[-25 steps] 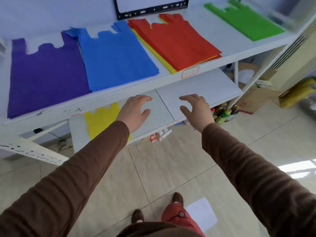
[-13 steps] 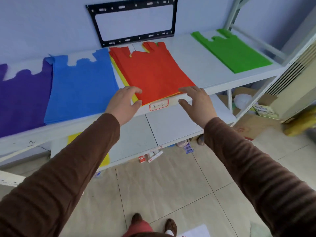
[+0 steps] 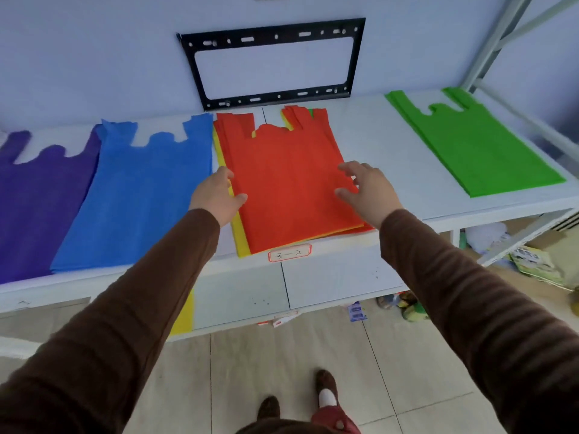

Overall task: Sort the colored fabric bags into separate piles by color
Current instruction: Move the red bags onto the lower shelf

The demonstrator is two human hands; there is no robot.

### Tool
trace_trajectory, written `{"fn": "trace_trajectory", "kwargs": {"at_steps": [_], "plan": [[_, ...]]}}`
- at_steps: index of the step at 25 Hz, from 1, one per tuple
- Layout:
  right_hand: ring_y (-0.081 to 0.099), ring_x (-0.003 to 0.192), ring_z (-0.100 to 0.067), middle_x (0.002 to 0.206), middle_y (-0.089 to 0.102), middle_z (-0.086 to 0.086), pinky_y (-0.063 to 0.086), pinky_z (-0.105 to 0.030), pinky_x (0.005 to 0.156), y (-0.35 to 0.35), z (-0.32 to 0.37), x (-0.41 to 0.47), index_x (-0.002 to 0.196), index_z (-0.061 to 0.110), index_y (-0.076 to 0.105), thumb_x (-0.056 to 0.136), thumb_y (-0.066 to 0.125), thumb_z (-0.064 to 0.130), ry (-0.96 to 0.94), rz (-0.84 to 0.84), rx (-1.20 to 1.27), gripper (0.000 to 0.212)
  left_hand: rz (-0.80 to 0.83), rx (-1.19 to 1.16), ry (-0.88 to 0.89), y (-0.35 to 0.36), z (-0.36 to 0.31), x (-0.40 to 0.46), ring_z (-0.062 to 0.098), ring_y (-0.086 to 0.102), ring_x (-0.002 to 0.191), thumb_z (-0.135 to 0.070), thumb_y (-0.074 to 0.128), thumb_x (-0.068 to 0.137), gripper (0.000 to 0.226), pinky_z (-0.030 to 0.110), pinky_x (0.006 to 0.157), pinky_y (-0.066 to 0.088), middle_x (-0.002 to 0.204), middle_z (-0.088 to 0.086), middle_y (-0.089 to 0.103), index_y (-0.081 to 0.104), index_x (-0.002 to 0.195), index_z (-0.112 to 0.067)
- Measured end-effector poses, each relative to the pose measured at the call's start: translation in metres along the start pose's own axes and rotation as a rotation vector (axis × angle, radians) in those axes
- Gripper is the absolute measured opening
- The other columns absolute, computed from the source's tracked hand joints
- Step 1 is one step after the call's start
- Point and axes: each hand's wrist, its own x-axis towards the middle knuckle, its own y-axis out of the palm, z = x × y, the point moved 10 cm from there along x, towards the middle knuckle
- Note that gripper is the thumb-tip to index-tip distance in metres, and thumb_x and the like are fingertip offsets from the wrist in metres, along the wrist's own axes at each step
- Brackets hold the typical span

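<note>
A mixed stack lies in the middle of the white upper shelf [image 3: 376,145], topped by a red bag [image 3: 288,183]; yellow bag edges [image 3: 241,242] and a sliver of green show beneath it. To its left lie a blue pile [image 3: 141,195] and a purple pile [image 3: 40,208]; a green pile [image 3: 470,142] lies far right. A yellow bag [image 3: 185,314] rests on the lower shelf. My left hand [image 3: 216,195] is open at the stack's left edge. My right hand [image 3: 366,189] is open over the red bag's right side, fingers spread.
A black metal bracket frame [image 3: 272,62] hangs on the wall behind the stack. A label [image 3: 289,252] marks the shelf's front edge. The rack's post [image 3: 488,42] rises at right. Clutter and a box [image 3: 532,261] sit on the floor under the rack's right end.
Both hands rose from the lower shelf to the shelf's front edge, then onto the red-topped stack. The view tilted up toward the wall.
</note>
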Motion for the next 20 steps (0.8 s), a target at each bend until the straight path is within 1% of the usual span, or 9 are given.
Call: {"fn": "trace_trajectory", "kwargs": {"at_steps": [2,5,7,11,13,15,17,18,20], "plan": [[0.053,0.114,-0.033,0.124,0.06,-0.012,0.044,-0.04,0.097,0.012,-0.01,0.022,0.136,0.019,0.05,0.085,0.067,0.029,-0.015,0.074,-0.032,0.055,-0.003,-0.02,-0.098,0.007,0.005,0.01,0.029,0.061,0.107,-0.042,0.067,0.085,0.057,0.04,0.092,0.05,0.121,0.008,0.061,0.044,0.13,-0.016],[0.051,0.119,-0.032,0.13,0.056,-0.013,0.043,-0.04,0.101,0.033,-0.024,0.042,0.14,0.019,0.042,0.082,0.071,0.034,-0.048,0.22,-0.044,0.067,-0.039,-0.015,-0.203,0.018,0.005,0.018,0.03,0.061,0.107,-0.046,0.073,0.078,0.068,0.042,0.093,0.05,0.117,0.009,0.062,0.041,0.129,-0.014],[0.052,0.119,-0.032,0.132,0.054,-0.012,0.043,-0.042,0.102,0.043,-0.031,0.048,0.143,0.019,0.037,0.079,0.074,0.037,-0.068,0.285,-0.033,0.076,-0.047,-0.016,-0.271,0.021,0.006,0.022,0.033,0.061,0.108,-0.043,0.077,0.075,0.073,0.043,0.093,0.049,0.117,0.012,0.061,0.039,0.129,-0.011],[0.051,0.119,-0.03,0.133,0.051,-0.009,0.044,-0.044,0.102,0.046,-0.036,0.051,0.145,0.021,0.034,0.077,0.075,0.038,-0.09,0.292,0.014,0.081,-0.012,-0.045,-0.355,0.024,0.003,0.03,0.035,0.058,0.115,-0.029,0.083,0.073,0.082,0.042,0.094,0.045,0.127,0.016,0.056,0.033,0.134,-0.007],[0.051,0.119,-0.029,0.133,0.051,-0.009,0.044,-0.043,0.102,0.047,-0.038,0.05,0.144,0.021,0.035,0.077,0.075,0.038,-0.097,0.287,0.028,0.08,0.0,-0.152,-0.38,0.026,0.005,0.033,0.034,0.06,0.112,-0.02,0.084,0.071,0.09,0.04,0.094,0.045,0.127,0.015,0.058,0.027,0.14,-0.009],[0.051,0.119,-0.028,0.133,0.051,-0.008,0.044,-0.043,0.102,0.047,-0.038,0.05,0.144,0.021,0.036,0.078,0.075,0.039,-0.095,0.286,0.043,0.079,-0.002,-0.299,-0.387,0.026,0.008,0.034,0.032,0.063,0.104,-0.014,0.083,0.072,0.098,0.042,0.095,0.049,0.121,0.014,0.061,0.019,0.145,-0.016],[0.051,0.119,-0.027,0.134,0.05,-0.007,0.044,-0.042,0.102,0.046,-0.039,0.05,0.144,0.022,0.037,0.078,0.074,0.04,-0.091,0.284,0.049,0.078,-0.024,-0.434,-0.345,0.024,0.005,0.032,0.029,0.066,0.093,-0.012,0.081,0.074,0.095,0.046,0.091,0.053,0.105,0.01,0.063,0.019,0.145,-0.023],[0.051,0.119,-0.027,0.135,0.05,-0.007,0.044,-0.042,0.102,0.046,-0.038,0.05,0.144,0.022,0.037,0.078,0.074,0.04,-0.088,0.287,0.046,0.078,-0.036,-0.489,-0.313,0.022,0.001,0.03,0.027,0.067,0.09,-0.012,0.08,0.075,0.092,0.046,0.088,0.055,0.101,0.009,0.061,0.021,0.144,-0.026],[0.052,0.12,-0.027,0.136,0.049,-0.007,0.044,-0.042,0.102,0.047,-0.038,0.05,0.144,0.022,0.037,0.078,0.074,0.04,-0.084,0.293,0.043,0.078,-0.044,-0.575,-0.266,0.02,-0.006,0.026,0.025,0.065,0.091,-0.014,0.08,0.077,0.089,0.044,0.084,0.056,0.105,0.01,0.057,0.023,0.142,-0.032]]}}
